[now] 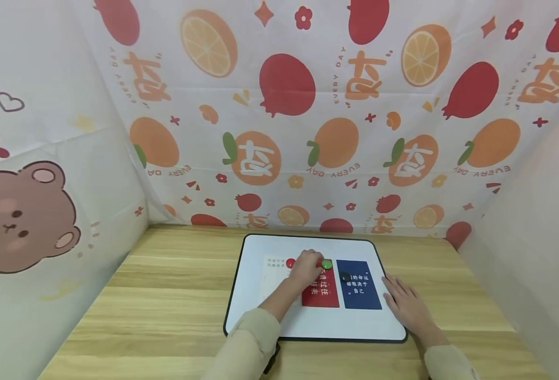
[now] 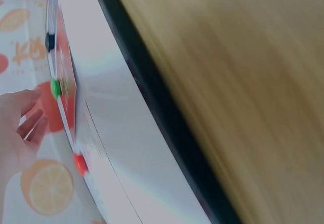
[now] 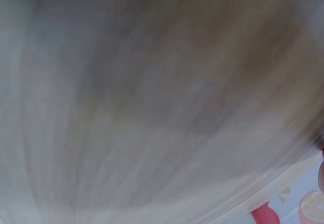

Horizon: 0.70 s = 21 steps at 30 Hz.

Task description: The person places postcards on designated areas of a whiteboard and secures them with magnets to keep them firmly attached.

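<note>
A whiteboard (image 1: 251,316) with a black rim lies on the table, bearing a white card (image 1: 271,285), a red card (image 1: 319,298) and a blue card (image 1: 365,301) with printed characters. My left hand (image 1: 306,272) is over the red card, its fingertips close to a round green magnet (image 1: 327,264). In the left wrist view that hand (image 2: 17,127) has its fingers loosely bent and apart, beside the green magnet (image 2: 55,88). A red magnet (image 1: 290,262) is on the white card, a dark magnet (image 1: 345,276) on the blue one. My right hand (image 1: 407,303) rests at the board's right edge, fingers extended.
The wooden table (image 1: 165,295) extends around the board. Behind it hangs a fruit-patterned cloth (image 1: 284,184); a bear-print cloth (image 1: 23,221) is on the left. A dark strip (image 1: 272,360) shows beside the left sleeve. Blurred pale fabric (image 3: 152,158) fills most of the right wrist view.
</note>
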Available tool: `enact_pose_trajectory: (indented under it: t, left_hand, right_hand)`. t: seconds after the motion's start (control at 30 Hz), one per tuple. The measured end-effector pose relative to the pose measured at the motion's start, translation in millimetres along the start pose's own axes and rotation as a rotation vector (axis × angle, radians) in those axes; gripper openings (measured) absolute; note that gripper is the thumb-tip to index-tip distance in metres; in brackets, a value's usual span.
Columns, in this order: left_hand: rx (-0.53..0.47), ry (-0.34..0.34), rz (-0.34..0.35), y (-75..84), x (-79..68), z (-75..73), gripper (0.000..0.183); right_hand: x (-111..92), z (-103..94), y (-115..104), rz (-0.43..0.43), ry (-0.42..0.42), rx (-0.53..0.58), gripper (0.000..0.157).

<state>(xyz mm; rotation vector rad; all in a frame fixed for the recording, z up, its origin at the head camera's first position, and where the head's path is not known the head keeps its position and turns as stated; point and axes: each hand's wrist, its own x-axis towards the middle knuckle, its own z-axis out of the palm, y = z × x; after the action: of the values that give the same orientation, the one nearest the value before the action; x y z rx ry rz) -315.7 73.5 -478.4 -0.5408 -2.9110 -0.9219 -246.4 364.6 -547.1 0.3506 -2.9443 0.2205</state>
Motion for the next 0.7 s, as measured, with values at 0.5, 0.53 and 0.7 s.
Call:
enact_pose_trajectory:
  t: [0.5, 0.53, 0.7]
  left_hand:
    - [0.009, 0.061, -0.003, -35.7, -2.6, -34.8, 0.022]
    - [0.016, 0.071, 0.000, -39.7, -2.2, -39.1, 0.022]
    - [0.085, 0.089, 0.006, -57.8, 0.0, -61.5, 0.022]
  right_hand:
    - [-5, -6.3, 7, 0.000, 0.019, 0.000, 0.049]
    - [-4, -6.6, 7, -0.005, 0.022, -0.003, 0.048]
    - [-1, -8.3, 9, 0.000, 0.012, 0.021, 0.049]
